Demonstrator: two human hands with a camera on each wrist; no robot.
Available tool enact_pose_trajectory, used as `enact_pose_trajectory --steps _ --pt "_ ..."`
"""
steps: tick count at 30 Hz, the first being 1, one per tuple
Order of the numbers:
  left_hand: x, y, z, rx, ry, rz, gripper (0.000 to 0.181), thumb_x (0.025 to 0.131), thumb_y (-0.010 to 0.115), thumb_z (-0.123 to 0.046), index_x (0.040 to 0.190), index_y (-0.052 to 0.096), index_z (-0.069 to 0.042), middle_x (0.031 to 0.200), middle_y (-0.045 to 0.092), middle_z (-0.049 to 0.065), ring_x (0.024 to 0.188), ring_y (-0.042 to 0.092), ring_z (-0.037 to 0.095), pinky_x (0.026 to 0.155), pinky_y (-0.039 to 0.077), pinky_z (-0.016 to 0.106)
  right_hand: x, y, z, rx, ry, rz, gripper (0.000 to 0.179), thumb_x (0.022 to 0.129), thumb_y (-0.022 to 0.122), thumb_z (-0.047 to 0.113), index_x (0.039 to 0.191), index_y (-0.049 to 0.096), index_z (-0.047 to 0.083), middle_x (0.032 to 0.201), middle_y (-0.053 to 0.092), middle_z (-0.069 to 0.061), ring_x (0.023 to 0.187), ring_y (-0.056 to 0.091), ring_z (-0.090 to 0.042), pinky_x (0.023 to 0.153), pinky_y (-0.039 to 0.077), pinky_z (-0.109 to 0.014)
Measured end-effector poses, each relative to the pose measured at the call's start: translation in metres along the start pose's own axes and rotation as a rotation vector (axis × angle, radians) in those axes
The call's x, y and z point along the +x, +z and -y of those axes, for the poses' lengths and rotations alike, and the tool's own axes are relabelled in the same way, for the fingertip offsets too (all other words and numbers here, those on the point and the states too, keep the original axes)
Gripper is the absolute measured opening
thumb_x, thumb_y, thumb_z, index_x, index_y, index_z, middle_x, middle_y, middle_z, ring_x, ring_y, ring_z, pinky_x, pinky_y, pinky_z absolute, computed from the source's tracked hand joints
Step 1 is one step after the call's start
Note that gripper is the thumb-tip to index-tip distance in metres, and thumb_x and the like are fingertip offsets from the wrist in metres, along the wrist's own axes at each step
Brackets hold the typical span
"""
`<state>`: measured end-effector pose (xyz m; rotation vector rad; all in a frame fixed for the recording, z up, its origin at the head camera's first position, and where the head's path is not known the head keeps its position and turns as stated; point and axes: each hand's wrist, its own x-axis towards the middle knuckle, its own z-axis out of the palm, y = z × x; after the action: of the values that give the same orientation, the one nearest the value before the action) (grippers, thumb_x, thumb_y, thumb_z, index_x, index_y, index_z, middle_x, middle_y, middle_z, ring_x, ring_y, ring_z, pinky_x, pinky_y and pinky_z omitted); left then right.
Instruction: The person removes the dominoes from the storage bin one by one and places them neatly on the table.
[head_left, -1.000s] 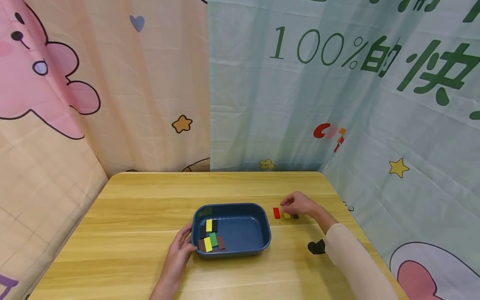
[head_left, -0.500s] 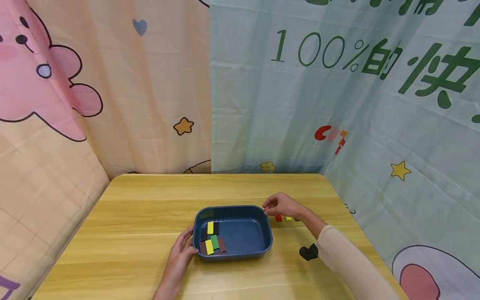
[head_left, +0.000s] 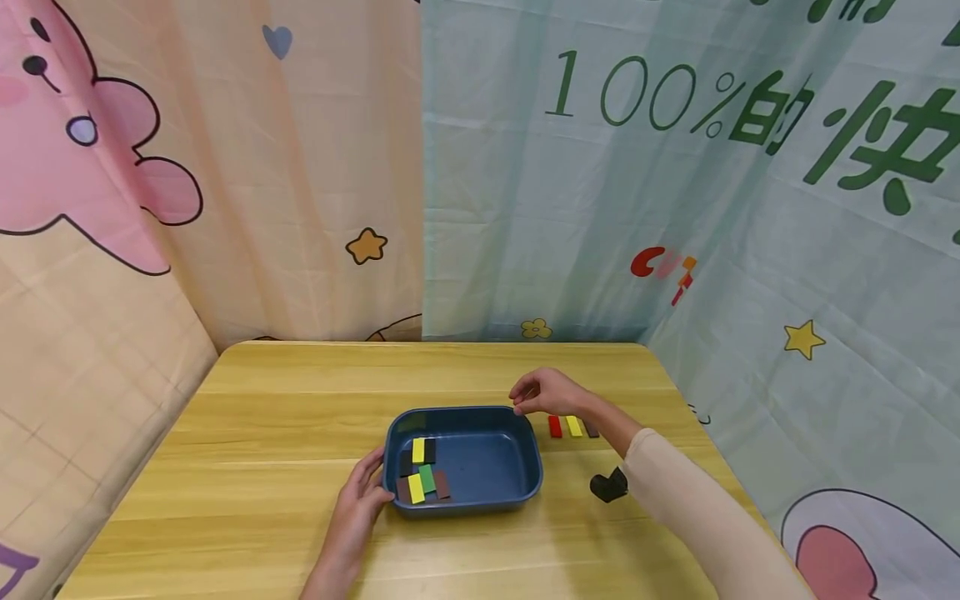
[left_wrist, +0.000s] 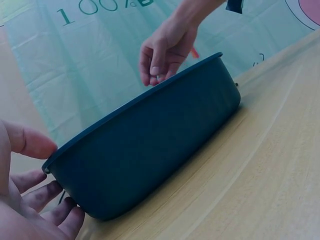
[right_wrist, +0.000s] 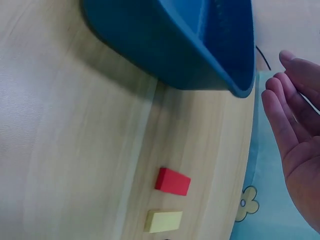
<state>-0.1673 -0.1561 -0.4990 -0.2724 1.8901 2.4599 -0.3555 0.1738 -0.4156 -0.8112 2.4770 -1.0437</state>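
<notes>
My left hand [head_left: 358, 502] holds the blue tub [head_left: 465, 507] at its near left corner. In the left wrist view its thumb lies at the rim and the fingers rest against the outer wall. Inside, at the tub's left end, lie several flat blocks: yellow blocks [head_left: 416, 489], a green block [head_left: 427, 478], brown ones and black ones. My right hand [head_left: 551, 392] is at the tub's far right corner, fingers bent and pointing left, thumb close to them. I cannot tell whether a small piece sits between its fingertips.
Right of the tub a red block [head_left: 555, 427], a yellow block [head_left: 573, 427] and a dark brown block [head_left: 591, 429] stand in a row on the wooden table [head_left: 285, 433]. A black wrist camera [head_left: 609, 485] hangs below the right sleeve. Printed curtains [head_left: 315, 167] enclose the table's back and sides.
My right hand has moved left from over the row of blocks to the tub's far right corner, uncovering the yellow and brown blocks. The left hand and the tub have stayed put.
</notes>
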Motion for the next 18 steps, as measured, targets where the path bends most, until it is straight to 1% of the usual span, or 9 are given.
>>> enact_pose_trajectory --steps 3,8,11,14,18 --pt "0.001 0.001 0.001 -0.003 0.001 0.004 0.07 0.091 0.05 0.009 0.158 0.033 -0.001 0.163 0.032 0.018 0.144 0.036 0.036 0.095 0.045 0.019 0.003 -0.001 0.011 -0.018 -0.001 0.035 0.027 0.091 0.078 0.008 0.113 0.073 -0.006 0.097 0.074 -0.002 0.089 0.07 -0.017 0.081 0.058 -0.033" --pt "0.001 0.001 0.001 -0.001 0.013 0.019 0.069 0.093 0.05 0.008 0.159 0.032 -0.001 0.164 0.03 0.019 0.145 0.035 0.037 0.099 0.045 0.024 0.013 0.002 0.031 -0.064 -0.017 0.096 0.027 0.091 0.079 0.009 0.114 0.073 -0.005 0.097 0.074 -0.001 0.09 0.07 -0.017 0.081 0.058 -0.032" --pt "-0.001 -0.002 0.001 0.005 0.008 0.015 0.07 0.093 0.049 0.008 0.16 0.031 -0.002 0.164 0.029 0.02 0.145 0.034 0.037 0.098 0.045 0.023 0.022 0.009 0.041 -0.098 -0.044 0.163 0.028 0.091 0.08 0.01 0.114 0.074 -0.004 0.097 0.074 0.0 0.091 0.07 -0.015 0.081 0.058 -0.03" --pt "-0.003 -0.005 0.001 0.014 -0.002 0.01 0.07 0.094 0.049 0.009 0.16 0.03 -0.002 0.165 0.028 0.02 0.145 0.034 0.036 0.094 0.045 0.019 0.03 0.018 0.051 -0.128 -0.069 0.24 0.03 0.09 0.08 0.011 0.115 0.074 -0.004 0.096 0.073 0.003 0.091 0.068 -0.013 0.08 0.057 -0.027" --pt "0.0 -0.004 -0.001 0.012 0.006 0.022 0.069 0.095 0.05 0.007 0.16 0.03 -0.003 0.165 0.028 0.019 0.146 0.033 0.037 0.092 0.044 0.017 0.039 0.026 0.064 -0.166 -0.111 0.319 0.028 0.09 0.08 0.01 0.114 0.074 -0.003 0.093 0.072 0.004 0.088 0.067 -0.01 0.081 0.055 -0.026"
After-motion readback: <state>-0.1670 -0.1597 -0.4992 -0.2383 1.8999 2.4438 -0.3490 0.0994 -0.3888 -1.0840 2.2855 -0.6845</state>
